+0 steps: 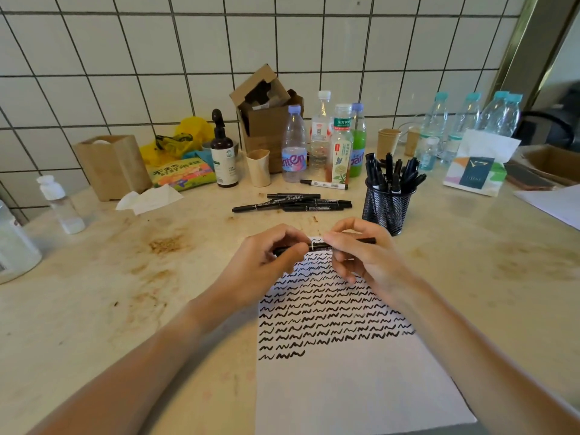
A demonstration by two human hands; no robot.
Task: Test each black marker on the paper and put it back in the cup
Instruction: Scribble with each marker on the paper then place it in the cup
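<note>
1. Black and thin, the marker [320, 246] lies sideways in the air just above the top edge of the paper [345, 387], held by both hands.
2. The left hand [266, 262] has its fingers curled round the left end of the marker. The right hand [361, 255] pinches the right part with thumb and fingers, and the marker's tip end pokes out past that hand toward the cup.
3. A little white band shows on the marker between the two hands. It may be where the cap meets the body, but it is too small to tell.
4. The paper is white and covered with rows of black wavy scribbles. Its top edge is hidden under the hands and its bottom edge is cut off.
5. The black mesh cup [387, 208] stands just past the paper, near the right hand, full of upright black markers.
6. A small pile of loose markers [295, 203] lies flat on the table [125, 309], left of the cup.
7. One white marker [324, 184] lies behind the pile, in front of the bottles [329, 139].
8. The bottle labels are too blurry to read.
</note>
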